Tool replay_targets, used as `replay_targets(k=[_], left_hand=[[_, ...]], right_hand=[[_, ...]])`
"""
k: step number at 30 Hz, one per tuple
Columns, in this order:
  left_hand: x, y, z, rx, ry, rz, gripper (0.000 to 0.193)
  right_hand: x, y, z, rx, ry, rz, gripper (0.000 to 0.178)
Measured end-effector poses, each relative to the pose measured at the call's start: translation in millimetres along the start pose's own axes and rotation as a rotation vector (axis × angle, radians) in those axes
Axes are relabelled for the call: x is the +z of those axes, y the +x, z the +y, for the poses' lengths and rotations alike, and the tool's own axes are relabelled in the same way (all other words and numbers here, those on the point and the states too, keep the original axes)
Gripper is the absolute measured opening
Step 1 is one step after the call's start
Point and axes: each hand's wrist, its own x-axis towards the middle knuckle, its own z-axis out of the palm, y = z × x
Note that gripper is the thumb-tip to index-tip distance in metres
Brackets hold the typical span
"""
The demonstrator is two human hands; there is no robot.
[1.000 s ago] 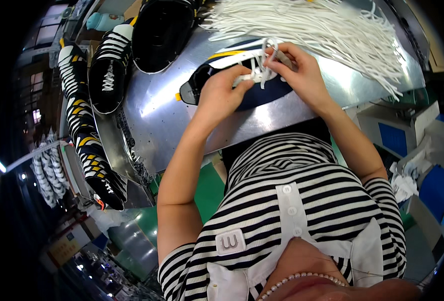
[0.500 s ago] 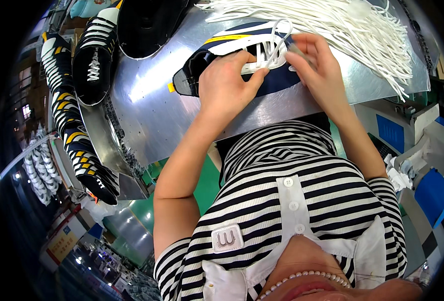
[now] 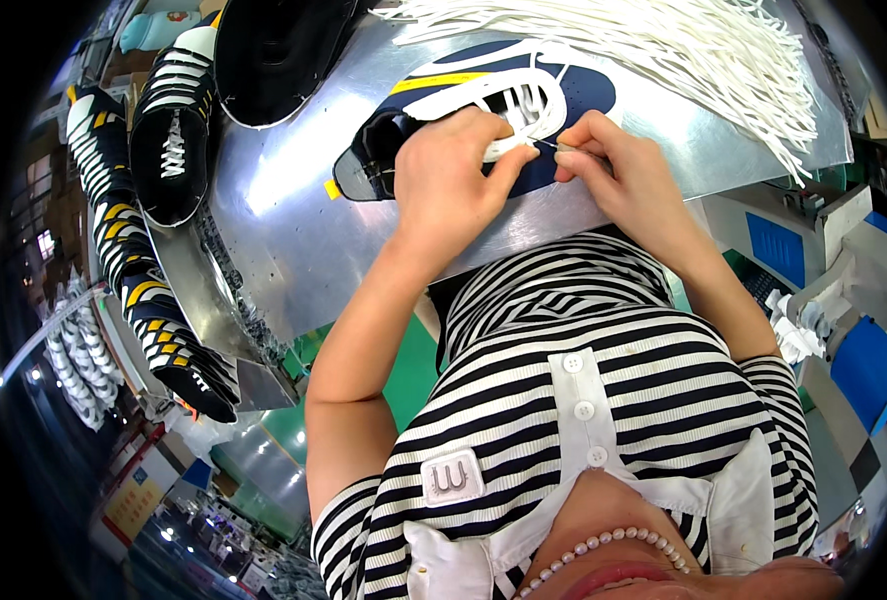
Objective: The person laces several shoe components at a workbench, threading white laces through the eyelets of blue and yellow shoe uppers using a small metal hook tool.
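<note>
A navy sneaker [image 3: 593,88] with white trim and a yellow stripe lies on its side on the metal table, toe to the right. My left hand [image 3: 451,178] grips it near the opening, thumb and fingers along the lacing edge. White shoelace [image 3: 525,100] crosses the tongue area inside the white eyelet band. Just right of my left thumb, my right hand [image 3: 618,168] is closed in a pinch by the lower eyelet edge. A thin, light greyish bit shows at its fingertips, too small to name; a fine pale line runs from there towards my left thumb.
Loose white laces [image 3: 653,60] are heaped across the table's far right. At the far left stand a black shoe [image 3: 170,175] with white lacing, a larger black shoe [image 3: 278,60] and a row of striped shoes [image 3: 123,235]. The metal table [image 3: 293,230] ends close to my body.
My right hand has moved down and left from beside the toe, its fingers now pinched together. The raised loop of lace over the shoe has gone down. My left hand keeps its hold.
</note>
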Motion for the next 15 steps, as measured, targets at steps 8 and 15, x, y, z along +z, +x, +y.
replay_targets(k=[8, 15], left_hand=[[1.4, -13.3, 5.0, 0.125, -0.040, 0.040, 0.020], [-1.3, -28.5, 2.0, 0.260, 0.167, 0.165, 0.017]], right_hand=[[23.4, 6.2, -0.8, 0.084, 0.115, -0.019, 0.016], [-58.6, -17.4, -11.9, 0.028, -0.091, 0.140, 0.023]])
